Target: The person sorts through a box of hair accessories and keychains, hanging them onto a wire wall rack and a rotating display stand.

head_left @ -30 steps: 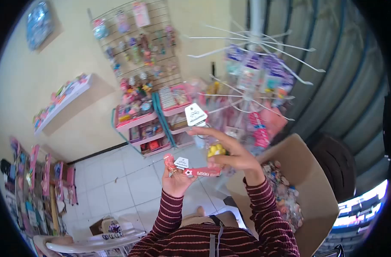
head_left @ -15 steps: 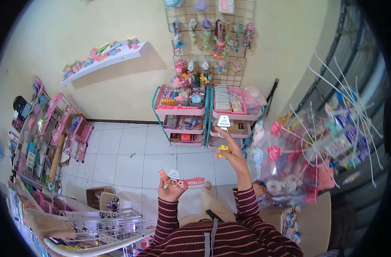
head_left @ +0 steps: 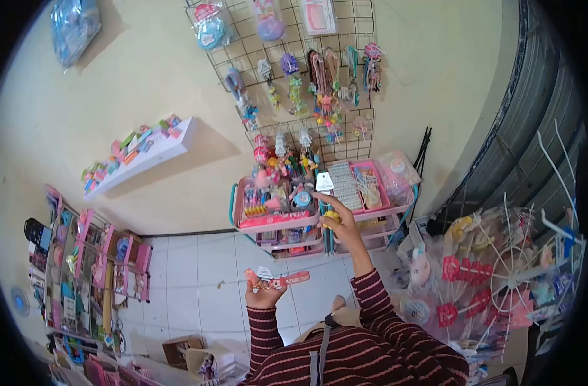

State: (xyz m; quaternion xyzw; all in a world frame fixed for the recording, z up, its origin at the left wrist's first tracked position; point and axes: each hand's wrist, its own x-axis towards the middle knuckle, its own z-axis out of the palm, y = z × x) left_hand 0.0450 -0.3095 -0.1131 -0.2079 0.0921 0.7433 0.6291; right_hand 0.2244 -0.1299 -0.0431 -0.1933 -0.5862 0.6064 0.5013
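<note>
My left hand [head_left: 264, 298], low in the middle, is closed around a pink strap keychain [head_left: 294, 279]. Its lettered strap sticks out to the right, and a white card tag [head_left: 264, 273] stands up from it. Farther forward, my right hand [head_left: 347, 226] pinches a yellow figure keychain [head_left: 331, 219]. That one's white tag [head_left: 324, 182] rises above the fingers, in front of the pink trolley cart [head_left: 281, 223]. The fingers partly cover both keychains.
On the wall grid [head_left: 233, 58] hang several keychains and packaged trinkets. A white shelf [head_left: 146, 161] with small boxes is at the left. Wire racks with bagged goods [head_left: 461, 276] stand at the right, display shelves [head_left: 101, 257] at the far left. A cardboard box [head_left: 178, 350] sits on the tiled floor.
The view has tilted up and shifted toward the wall grid and carts. My right hand has raised the yellow keychain closer to the carts; my left hand still holds the pink one.
</note>
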